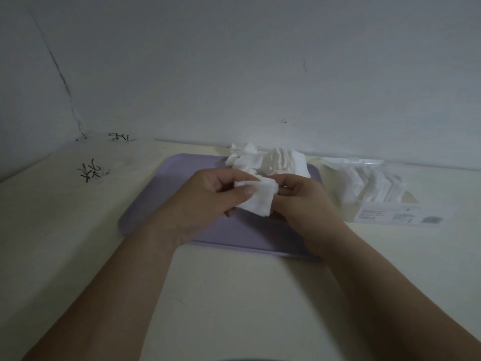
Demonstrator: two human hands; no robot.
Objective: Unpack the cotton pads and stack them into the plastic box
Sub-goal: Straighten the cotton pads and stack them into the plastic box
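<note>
Held pads [257, 201] hide the fingertips of the right grip [302, 201] and the lower fingers of the left grip [208, 194]; pad count in the stack can't be told. Grips and forearms cover the middle of the purple tray [161, 204] and the foot of the loose pad pile [260, 161]. Label [390, 216] print on the clear pack [377, 194] is too small and blurred; box or wrapper, can't tell. Forearms are cut off by the bottom edge. The dark shape [234, 359] there is unidentifiable.

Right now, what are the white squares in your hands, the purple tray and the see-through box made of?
The white squares seem to be soft cotton: matte, fuzzy, ragged edges. The purple tray is probably plastic: smooth, even colour, rounded corners. The see-through box is likely clear plastic: pads show through it.
</note>
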